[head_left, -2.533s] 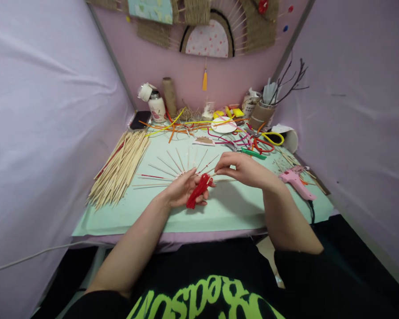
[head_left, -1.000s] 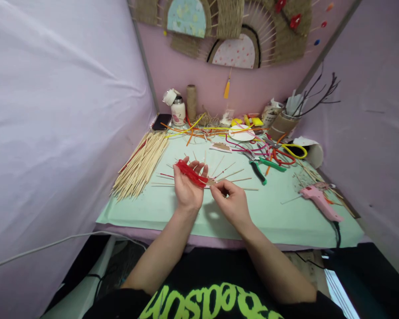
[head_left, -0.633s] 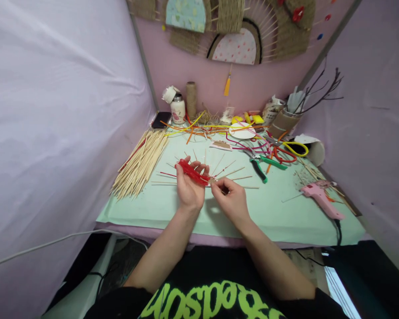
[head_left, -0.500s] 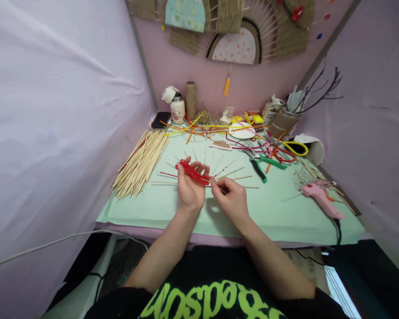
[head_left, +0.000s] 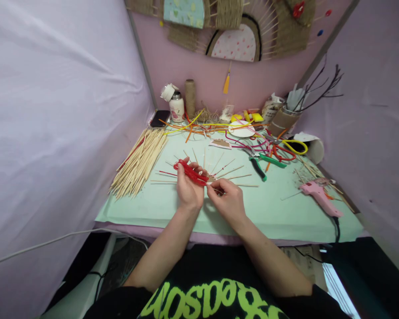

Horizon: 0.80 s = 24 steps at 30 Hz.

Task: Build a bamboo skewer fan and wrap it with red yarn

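Across the palm of my left hand [head_left: 190,192] lies a bundle of red thread [head_left: 193,173], with the thumb over its upper end and the fingers curled behind it. My right hand [head_left: 228,198] pinches at the lower right end of the bundle. Something thin and pale shows between its fingertips, too small to name. Behind both hands, thin wooden sticks [head_left: 234,170] fan out on the table around a small brown centre, which the hands partly cover. One stick on the left is red, and another on the right carries red spots.
A pile of wooden sticks [head_left: 141,161] lies at left. Green-handled pliers [head_left: 259,168], yellow-handled scissors [head_left: 295,147] and a pink glue gun [head_left: 321,198] are at right. Along the back stand a bottle [head_left: 177,108], a twine spool [head_left: 190,98] and a pot of twigs [head_left: 283,120], behind coloured pipe cleaners [head_left: 186,128].
My right hand has shifted slightly left, and its fingertips are now closer against the end of the red bundle. My left hand keeps its hold.
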Tool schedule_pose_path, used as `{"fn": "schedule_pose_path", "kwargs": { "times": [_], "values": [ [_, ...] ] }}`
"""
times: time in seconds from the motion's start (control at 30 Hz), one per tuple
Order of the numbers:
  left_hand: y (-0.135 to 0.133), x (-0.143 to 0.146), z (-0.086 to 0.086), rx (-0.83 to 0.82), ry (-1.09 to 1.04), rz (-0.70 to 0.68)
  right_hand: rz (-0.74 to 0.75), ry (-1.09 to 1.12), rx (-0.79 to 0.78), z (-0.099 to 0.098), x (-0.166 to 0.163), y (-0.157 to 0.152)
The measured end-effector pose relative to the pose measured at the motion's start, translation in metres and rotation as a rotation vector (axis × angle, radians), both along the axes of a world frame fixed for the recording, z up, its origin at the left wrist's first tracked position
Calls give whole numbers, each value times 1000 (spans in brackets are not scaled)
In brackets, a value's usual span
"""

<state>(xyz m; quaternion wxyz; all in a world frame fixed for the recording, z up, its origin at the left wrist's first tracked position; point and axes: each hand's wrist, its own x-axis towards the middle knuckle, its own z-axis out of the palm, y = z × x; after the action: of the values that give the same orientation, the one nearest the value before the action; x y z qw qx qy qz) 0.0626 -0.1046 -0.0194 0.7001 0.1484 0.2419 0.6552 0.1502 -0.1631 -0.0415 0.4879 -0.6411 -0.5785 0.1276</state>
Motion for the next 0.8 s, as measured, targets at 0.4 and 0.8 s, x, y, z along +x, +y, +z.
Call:
{"fn": "schedule_pose_path", "kwargs": {
  "times": [0.4,0.8],
  "values": [
    [-7,2,-4,115,93,-85,-12,80,-38,1,6,-2],
    [-2,1,-4,99,47,-83,38,71,-20,-1,7,-1]
  ]
}}
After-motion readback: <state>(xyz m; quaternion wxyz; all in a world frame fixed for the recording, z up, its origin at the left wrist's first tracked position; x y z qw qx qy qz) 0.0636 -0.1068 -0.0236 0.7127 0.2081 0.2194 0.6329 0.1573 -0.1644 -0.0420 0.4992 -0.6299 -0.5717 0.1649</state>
